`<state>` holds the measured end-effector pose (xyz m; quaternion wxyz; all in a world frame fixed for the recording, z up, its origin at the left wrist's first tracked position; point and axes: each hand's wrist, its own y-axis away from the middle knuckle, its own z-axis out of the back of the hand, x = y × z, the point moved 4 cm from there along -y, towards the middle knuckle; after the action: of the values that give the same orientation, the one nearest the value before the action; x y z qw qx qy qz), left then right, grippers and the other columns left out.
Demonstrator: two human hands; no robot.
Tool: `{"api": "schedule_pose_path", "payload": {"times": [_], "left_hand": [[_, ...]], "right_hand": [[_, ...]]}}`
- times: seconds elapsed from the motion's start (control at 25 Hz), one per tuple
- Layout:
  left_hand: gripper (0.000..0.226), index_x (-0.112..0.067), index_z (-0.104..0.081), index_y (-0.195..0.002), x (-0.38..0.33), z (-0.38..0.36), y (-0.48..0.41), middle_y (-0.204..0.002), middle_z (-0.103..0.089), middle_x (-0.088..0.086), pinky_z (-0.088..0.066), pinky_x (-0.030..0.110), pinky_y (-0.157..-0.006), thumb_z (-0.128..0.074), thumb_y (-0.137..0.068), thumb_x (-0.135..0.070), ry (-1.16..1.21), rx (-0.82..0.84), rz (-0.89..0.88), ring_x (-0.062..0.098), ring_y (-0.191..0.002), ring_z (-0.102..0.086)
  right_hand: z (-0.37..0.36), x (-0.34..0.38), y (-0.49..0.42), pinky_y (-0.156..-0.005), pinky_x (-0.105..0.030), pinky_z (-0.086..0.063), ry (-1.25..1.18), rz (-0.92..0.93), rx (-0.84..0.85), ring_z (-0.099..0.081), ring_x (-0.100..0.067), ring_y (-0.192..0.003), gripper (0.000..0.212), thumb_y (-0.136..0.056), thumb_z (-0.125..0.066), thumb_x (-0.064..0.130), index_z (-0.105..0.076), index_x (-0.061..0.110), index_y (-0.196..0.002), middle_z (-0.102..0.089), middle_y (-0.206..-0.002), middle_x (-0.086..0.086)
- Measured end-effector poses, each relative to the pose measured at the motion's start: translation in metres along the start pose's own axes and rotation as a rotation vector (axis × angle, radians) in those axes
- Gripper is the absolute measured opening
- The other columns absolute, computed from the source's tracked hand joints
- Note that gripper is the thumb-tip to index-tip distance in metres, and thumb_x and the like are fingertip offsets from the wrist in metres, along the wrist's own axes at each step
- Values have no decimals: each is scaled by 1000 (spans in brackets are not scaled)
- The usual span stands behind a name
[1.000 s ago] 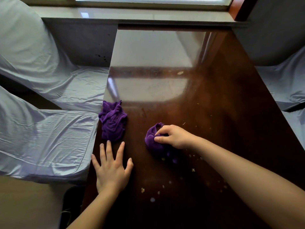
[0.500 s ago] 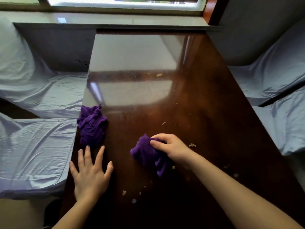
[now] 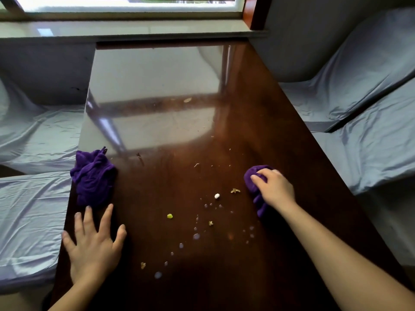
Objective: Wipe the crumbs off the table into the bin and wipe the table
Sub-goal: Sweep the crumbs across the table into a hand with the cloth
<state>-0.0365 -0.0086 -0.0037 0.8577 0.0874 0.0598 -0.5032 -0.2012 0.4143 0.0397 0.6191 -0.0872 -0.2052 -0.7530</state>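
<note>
Purple cloth (image 3: 253, 179) mostly under right hand (image 3: 275, 189), perhaps bunched.

purple cloths (image 3: 93, 178), dark brown (glossy) table (image 3: 170, 277)

Dark brown wooden table (image 3: 280, 135) shines glossy, mirror-smooth; crumpled purple terry cloth (image 3: 93, 178) looks soft and matt; pale blue fabric seat covers (image 3: 368, 140) show a satin sheen.
</note>
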Motion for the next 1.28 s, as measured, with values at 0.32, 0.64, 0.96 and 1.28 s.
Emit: {"api": "schedule_pose_path", "payload": {"times": [0.32,0.64,0.96,1.28], "left_hand": [[76,-36,-29,-148,5,-4,-1,-160,-18,14,-2,59,-114,-24,-78,-66,-8,-5,1,28,-149,-3],[74,-35,-29,-148,4,-4,-2,-160,-18,15,-1,59,-114,-28,-80,-63,0,-1,-3,29,-149,-2],[73,-38,-27,-147,11,-10,-3,-159,-19,16,-5,60,-114,-24,-80,-67,5,-36,-5,30,-148,-6],[71,-45,-21,-146,21,-22,-10,-159,-19,15,-9,63,-113,-22,-81,-71,-4,-36,7,30,-148,-7]], "right_hand": [[-28,88,69,-82,-36,-52,-486,281,303,-67,-19,-92,22,-92,-61,39,-70,21,-101,-73,-99,1],[65,-85,54,-73,-38,-52,-294,-161,-46,-68,-24,-82,12,-92,-61,40,-68,31,-92,-72,-89,0],[-22,-27,118,-74,-37,-49,-11,78,-119,-65,-34,-87,21,-86,-68,36,-69,21,-100,-65,-99,-8],[-32,12,117,-81,-31,-48,-626,84,5,-63,-15,-88,9,-89,-68,29,-69,24,-96,-67,-93,2]]}}
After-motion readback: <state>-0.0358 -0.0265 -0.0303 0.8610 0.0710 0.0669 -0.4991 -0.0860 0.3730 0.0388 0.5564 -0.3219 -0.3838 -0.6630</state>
